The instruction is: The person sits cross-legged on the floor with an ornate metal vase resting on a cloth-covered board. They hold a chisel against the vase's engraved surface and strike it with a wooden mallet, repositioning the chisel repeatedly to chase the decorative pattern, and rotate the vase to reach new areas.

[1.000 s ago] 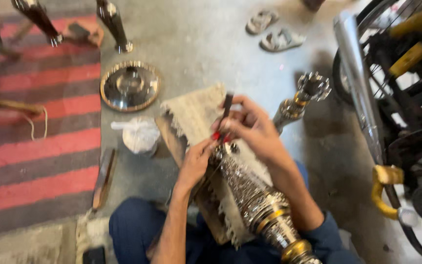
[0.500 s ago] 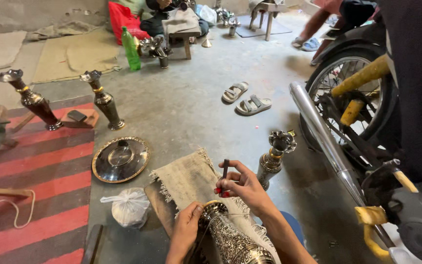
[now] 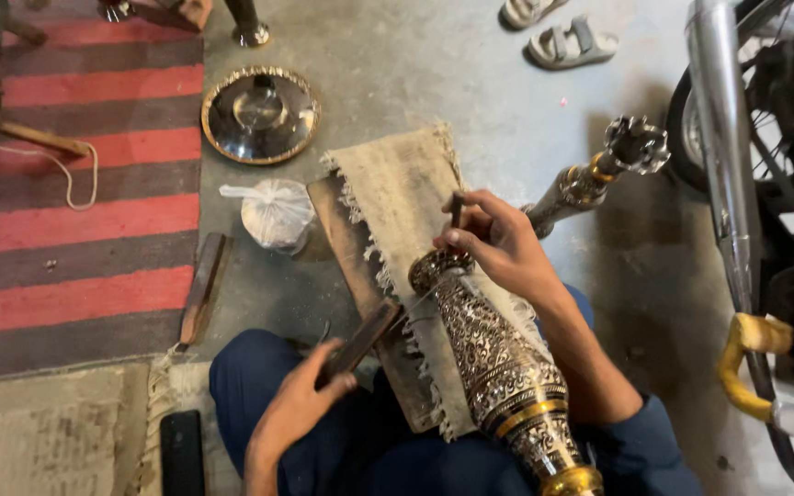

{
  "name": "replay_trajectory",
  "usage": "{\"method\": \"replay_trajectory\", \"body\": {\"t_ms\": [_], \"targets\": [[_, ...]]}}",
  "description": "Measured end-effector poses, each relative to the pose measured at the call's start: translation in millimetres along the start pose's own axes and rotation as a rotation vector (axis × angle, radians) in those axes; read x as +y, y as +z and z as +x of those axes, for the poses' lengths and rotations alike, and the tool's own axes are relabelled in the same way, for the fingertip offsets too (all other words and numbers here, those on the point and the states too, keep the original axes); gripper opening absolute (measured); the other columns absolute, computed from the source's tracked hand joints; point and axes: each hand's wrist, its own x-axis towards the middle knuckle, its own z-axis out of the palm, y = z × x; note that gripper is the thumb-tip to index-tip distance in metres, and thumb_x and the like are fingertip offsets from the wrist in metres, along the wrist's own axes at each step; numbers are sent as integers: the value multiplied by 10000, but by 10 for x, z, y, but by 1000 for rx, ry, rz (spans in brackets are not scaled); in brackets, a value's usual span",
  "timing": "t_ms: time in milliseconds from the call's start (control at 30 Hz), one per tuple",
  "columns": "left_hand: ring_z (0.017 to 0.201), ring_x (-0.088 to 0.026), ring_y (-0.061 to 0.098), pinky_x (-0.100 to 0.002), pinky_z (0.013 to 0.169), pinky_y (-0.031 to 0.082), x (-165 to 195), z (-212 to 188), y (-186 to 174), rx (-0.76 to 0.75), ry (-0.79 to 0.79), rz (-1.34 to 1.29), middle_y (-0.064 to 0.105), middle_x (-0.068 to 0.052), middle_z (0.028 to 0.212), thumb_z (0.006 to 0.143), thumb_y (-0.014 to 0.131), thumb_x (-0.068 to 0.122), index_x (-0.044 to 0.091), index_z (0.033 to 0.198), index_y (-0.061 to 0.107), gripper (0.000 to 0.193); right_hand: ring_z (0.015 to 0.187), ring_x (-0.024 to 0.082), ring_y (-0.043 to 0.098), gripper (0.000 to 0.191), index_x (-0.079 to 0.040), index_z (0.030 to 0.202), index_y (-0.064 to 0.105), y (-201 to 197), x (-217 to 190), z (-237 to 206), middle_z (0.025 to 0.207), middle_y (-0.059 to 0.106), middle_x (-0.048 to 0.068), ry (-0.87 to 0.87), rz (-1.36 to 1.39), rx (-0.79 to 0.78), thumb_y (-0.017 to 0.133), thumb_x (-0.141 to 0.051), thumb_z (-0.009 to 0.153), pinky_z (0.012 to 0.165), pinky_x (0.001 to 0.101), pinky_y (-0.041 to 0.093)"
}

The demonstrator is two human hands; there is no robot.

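Left hand [image 3: 296, 404] now off the engraved vase [image 3: 493, 358], clamped on a dark bar [image 3: 360, 340].
Right hand [image 3: 498, 243] pinches a small punch [image 3: 457, 211] at the vase's rim.

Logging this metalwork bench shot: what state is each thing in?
Engraved metal vase: lying on its side on the cloth.
Right hand: holding a small punch at the vase mouth.
Left hand: gripping a dark bar.
Plastic bag: tied shut.
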Motion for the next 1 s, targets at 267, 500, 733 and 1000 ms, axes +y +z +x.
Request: {"method": "replay_trajectory", "body": {"t_ms": [267, 500, 733, 1000], "targets": [[946, -221, 749, -353, 823, 559, -308, -15, 241, 268, 203, -99, 762, -135, 1004, 854, 767, 179, 16, 1276, 599, 482, 1004, 164, 734, 340, 18, 1289, 564, 170, -42, 100, 1012, 762, 125, -8, -206, -29, 679, 33, 969, 870, 301, 609], [906, -241, 713, -378, 841, 566, 249, 164, 55, 325, 360, -208, 712, -136, 961, 864, 677, 63, 21, 1294, 505, 465, 987, 157, 740, 379, 23, 1317, 500, 159, -46, 95, 1018, 770, 128, 16, -204, 13, 673, 31, 979, 853, 292, 609], [954, -413, 724, -501, 799, 542, 892, 367, -465, 254, 218, 196, 733, -213, 960, 843, 636, 78, 129, 1368, 479, 551, 990, 160, 749, 396, 30, 1323, 496, 134, -33, 85, 1010, 771, 146, -8, -271, -5, 700, 20, 985, 858, 293, 613], [989, -504, 670, -568, 816, 520, 1445, 475, -855, 245, 522, 477, 699, -272, 1070, 813, 633, 30, 121, 1416, 464, 632, 1015, 169, 759, 408, 52, 1359, 481, 147, -44, 89, 1004, 774, 151, -67, -313, -8, 677, 38, 1002, 872, 291, 623]]}}
